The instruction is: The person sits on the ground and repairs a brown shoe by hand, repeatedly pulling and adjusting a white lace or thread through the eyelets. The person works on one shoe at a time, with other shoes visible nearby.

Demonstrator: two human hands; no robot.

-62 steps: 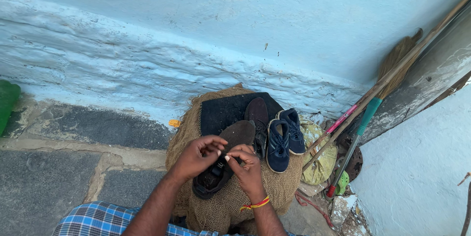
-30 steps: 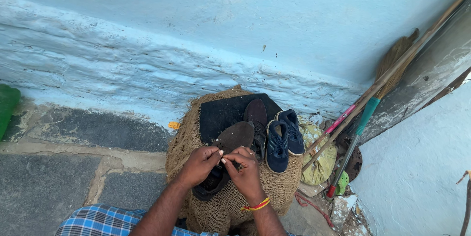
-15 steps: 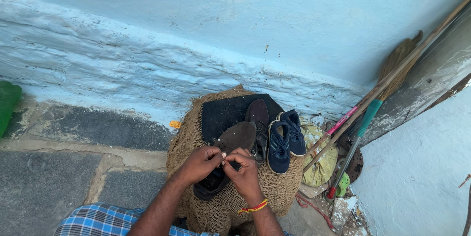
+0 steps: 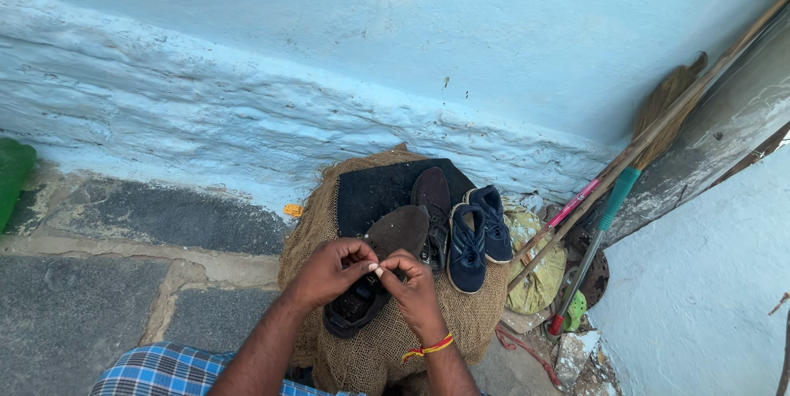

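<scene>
Dark sandal (image 4: pixel 374 272) lies sole-up on a mound of brown burlap sacking (image 4: pixel 469 322), directly under both hands, which meet above its middle. Its long axis runs on a diagonal, from the heel end low and towards the person's left, near the left wrist, up to the brown toe end farther out and to the right, close to the blue wall (image 4: pixel 411 50). The left hand (image 4: pixel 329 268) covers the strap end and the right hand (image 4: pixel 415 285) hovers over the middle, so neither is clearly nearer; both are right on top of it.

Both hands are curled, fingertips pinched together where thumb and forefinger of each meet. Something very small seems to be held between them, but it is too tiny to tell what, and I cannot say whether either hand actually touches the sandal. A red and yellow thread band (image 4: pixel 428 348) circles the right wrist.

Beyond the sandal, on a black mat (image 4: pixel 370 190) over the sacking, rest another brown sole (image 4: pixel 432 194) and a pair of navy shoes (image 4: pixel 477 235), side by side. Broom handles (image 4: pixel 613 198) lean in the corner to the right. Checked cloth (image 4: pixel 156 371) shows at the lower edge.
</scene>
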